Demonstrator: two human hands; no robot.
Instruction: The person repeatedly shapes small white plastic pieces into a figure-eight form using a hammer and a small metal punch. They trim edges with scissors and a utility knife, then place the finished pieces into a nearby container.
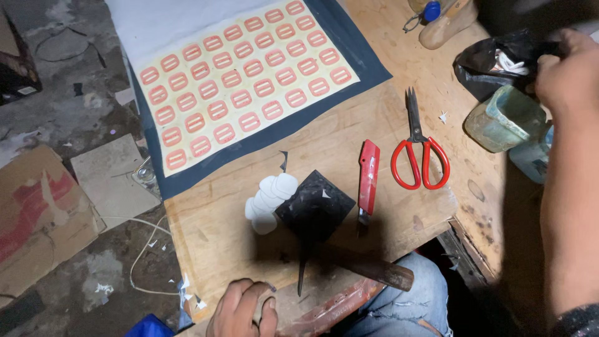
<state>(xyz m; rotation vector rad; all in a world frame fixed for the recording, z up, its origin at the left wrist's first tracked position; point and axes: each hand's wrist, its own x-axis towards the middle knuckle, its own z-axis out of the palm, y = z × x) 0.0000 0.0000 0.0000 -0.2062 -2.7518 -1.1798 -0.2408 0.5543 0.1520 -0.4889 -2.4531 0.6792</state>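
The right hand [571,72] is clenched on a black plastic bag [499,59] at the tabletop's [349,134] far right corner, just above a greenish jar [504,118]; a tug could knock that jar over. The left hand [244,309], loosely curled and empty, rests on the near edge, close to the dark spike [302,268] and red utility knife [368,178].

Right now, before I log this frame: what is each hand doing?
Left hand: loosely curled at the table edge, holding nothing visible.
Right hand: closed on the black plastic bag.
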